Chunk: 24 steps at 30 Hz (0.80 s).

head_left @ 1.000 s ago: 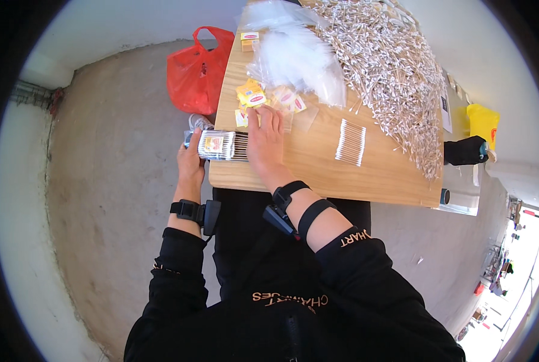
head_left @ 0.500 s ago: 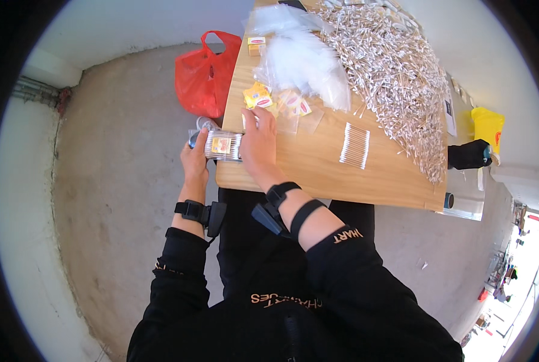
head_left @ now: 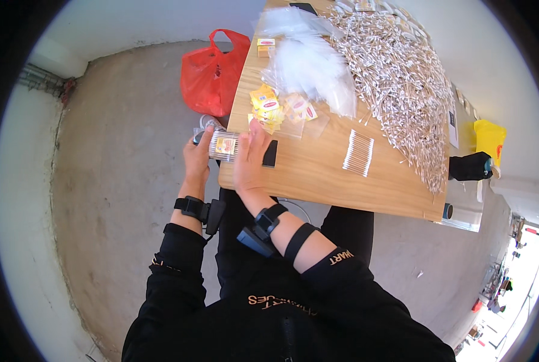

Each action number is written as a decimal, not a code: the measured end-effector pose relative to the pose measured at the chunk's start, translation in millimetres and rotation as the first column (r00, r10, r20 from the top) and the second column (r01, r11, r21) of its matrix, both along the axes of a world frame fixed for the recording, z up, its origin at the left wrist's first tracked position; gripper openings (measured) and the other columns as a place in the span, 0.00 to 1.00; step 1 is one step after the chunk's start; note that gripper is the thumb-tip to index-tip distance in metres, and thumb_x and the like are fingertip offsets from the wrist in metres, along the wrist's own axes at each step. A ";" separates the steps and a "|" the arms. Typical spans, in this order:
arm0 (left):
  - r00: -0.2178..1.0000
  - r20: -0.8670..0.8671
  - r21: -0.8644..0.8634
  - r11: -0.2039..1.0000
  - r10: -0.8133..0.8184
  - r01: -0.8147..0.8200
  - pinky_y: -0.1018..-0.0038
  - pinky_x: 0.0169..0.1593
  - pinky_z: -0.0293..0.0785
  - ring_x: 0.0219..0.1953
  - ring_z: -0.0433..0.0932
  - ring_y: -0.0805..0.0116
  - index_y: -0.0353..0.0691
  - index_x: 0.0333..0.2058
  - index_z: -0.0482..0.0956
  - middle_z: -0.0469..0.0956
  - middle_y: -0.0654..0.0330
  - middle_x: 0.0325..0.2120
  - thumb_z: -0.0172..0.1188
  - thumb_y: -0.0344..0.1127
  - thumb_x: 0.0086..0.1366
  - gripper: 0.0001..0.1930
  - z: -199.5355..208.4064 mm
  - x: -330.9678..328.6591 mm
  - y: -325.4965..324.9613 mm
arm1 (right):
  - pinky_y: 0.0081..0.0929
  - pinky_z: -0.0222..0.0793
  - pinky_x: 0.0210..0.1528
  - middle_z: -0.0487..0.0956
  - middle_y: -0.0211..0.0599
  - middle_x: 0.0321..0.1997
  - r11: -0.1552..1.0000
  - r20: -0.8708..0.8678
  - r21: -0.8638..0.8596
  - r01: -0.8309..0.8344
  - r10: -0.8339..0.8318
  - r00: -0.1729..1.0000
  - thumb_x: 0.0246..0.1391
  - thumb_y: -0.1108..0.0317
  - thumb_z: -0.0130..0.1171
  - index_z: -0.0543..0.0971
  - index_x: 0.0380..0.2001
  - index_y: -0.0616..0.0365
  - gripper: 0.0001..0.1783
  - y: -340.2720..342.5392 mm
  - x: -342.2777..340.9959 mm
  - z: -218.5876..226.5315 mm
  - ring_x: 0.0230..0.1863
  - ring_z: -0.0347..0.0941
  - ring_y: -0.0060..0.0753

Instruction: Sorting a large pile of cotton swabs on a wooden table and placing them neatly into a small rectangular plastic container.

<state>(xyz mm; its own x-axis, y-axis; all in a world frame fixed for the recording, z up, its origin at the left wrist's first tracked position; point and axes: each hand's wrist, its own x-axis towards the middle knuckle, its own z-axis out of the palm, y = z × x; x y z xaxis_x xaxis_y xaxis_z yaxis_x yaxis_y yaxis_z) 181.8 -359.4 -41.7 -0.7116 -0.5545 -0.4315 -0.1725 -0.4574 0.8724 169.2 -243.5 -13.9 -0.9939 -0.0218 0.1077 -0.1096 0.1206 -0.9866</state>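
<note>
At the table's near left corner, my left hand (head_left: pixel 196 155) is closed around a pack of cotton swabs (head_left: pixel 225 146) with a yellow label on its face. My right hand (head_left: pixel 249 161) has its fingers stretched out, its palm side against the pack's right end. Just right of that hand lies a flat black object (head_left: pixel 270 154), partly covered by it. Beyond the fingers is a small heap of yellow cards (head_left: pixel 266 104). A single row of loose cotton swabs (head_left: pixel 358 153) lies on the wooden table (head_left: pixel 312 175) further right.
A large pile of cotton swabs (head_left: pixel 396 90) covers the table's far right. Clear plastic bags (head_left: pixel 312 69) lie at the back beside a small yellow box (head_left: pixel 266 48). A red plastic bag (head_left: pixel 212 81) is left of the table. A yellow bag (head_left: pixel 489 142) is at the right.
My right hand has moved slightly left and nearer me, and its bent fingers have straightened. The flat black object now shows beside it. My left hand keeps hold of the pack.
</note>
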 end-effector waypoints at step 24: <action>0.901 0.081 -0.964 0.195 -0.426 0.179 0.58 0.68 0.46 0.65 0.53 0.46 0.28 0.64 0.50 0.53 0.40 0.63 0.62 0.31 0.55 0.41 68.1 10.3 145.4 | 0.33 0.66 0.46 0.72 0.39 0.43 0.714 -0.326 0.304 0.631 -0.545 0.773 0.61 0.68 0.46 0.71 0.49 0.61 0.15 292.2 -49.9 -16.4 0.45 0.68 0.38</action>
